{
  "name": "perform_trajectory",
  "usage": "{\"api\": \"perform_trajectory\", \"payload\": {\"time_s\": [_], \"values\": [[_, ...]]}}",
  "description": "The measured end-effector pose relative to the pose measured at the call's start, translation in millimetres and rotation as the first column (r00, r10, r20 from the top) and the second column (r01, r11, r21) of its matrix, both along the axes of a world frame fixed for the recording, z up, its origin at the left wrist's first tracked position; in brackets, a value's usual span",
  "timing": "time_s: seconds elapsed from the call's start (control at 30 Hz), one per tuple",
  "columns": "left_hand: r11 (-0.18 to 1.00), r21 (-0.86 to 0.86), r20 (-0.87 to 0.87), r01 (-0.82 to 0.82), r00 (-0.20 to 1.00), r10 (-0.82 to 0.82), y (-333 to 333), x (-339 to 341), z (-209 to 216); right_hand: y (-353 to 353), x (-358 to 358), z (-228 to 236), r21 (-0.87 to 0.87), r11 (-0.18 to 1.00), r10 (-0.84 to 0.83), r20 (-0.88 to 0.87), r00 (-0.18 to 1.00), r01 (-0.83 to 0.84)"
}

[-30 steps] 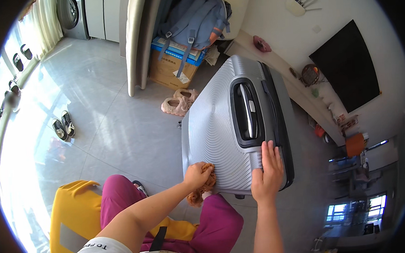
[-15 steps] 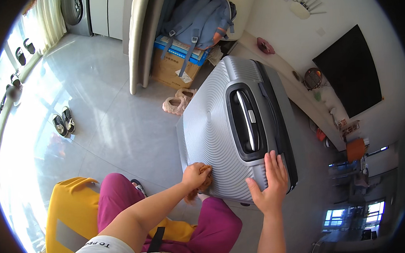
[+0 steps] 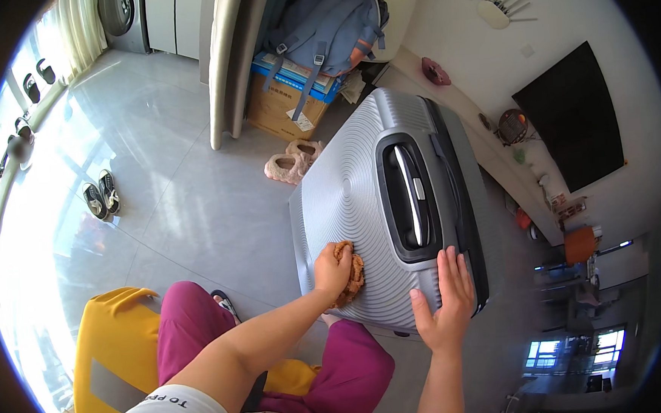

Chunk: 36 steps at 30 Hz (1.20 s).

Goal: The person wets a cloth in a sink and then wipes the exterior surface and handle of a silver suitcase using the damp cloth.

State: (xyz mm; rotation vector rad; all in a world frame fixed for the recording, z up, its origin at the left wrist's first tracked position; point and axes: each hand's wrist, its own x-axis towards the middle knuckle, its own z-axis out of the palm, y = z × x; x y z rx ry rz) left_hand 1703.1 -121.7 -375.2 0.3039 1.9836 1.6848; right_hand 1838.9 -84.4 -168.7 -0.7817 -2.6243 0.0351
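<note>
A silver-grey suitcase with a pattern of concentric ridges stands in front of me, its black-framed carry handle facing up and right. My left hand is closed on a bunched brown cloth and presses it against the ridged face, low on the near side. Flat against the near edge of the case, below the handle, rests my right hand, its fingers stretched out and thumb apart. It holds nothing.
Pink fluffy slippers lie beyond the suitcase. Behind them a cardboard box carries a blue-grey backpack. Black sneakers stand on the tiled floor to the left. I sit on a yellow seat.
My left hand has slid the brown cloth up and slightly right over the ridged face. The suitcase sits slightly further right in view, with my right hand still against its edge.
</note>
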Motion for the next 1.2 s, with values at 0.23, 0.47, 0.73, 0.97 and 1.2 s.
{"api": "perform_trajectory", "payload": {"time_s": [0.23, 0.47, 0.73, 0.97, 1.2], "values": [[0.856, 0.511, -0.191, 0.080, 0.981, 0.022, 14.5, -36.5, 133.9, -1.0, 2.7, 2.9, -0.012, 1.000, -0.006, 0.025, 1.000, 0.007], [1.000, -0.014, -0.229, -0.015, 0.973, 0.011, -2.4, 9.9, -18.0, 0.0, -2.7, 3.9, -0.012, 1.000, 0.019, 0.028, 0.999, -0.018], [0.966, 0.257, -0.253, 0.034, 0.967, 0.034, 6.4, -26.5, 64.2, 1.3, 1.6, 1.7, -0.021, 1.000, 0.009, 0.023, 1.000, -0.009], [0.979, 0.201, -0.303, 0.038, 0.953, 0.025, 1.1, -7.5, 11.0, -1.5, -0.5, 3.9, -0.029, 1.000, 0.010, 0.029, 1.000, -0.010], [0.979, 0.195, -0.143, 0.064, 0.989, -0.036, 5.6, -36.2, 33.6, -0.7, 1.4, 0.6, -0.029, 1.000, -0.008, 0.030, 1.000, 0.009]]}}
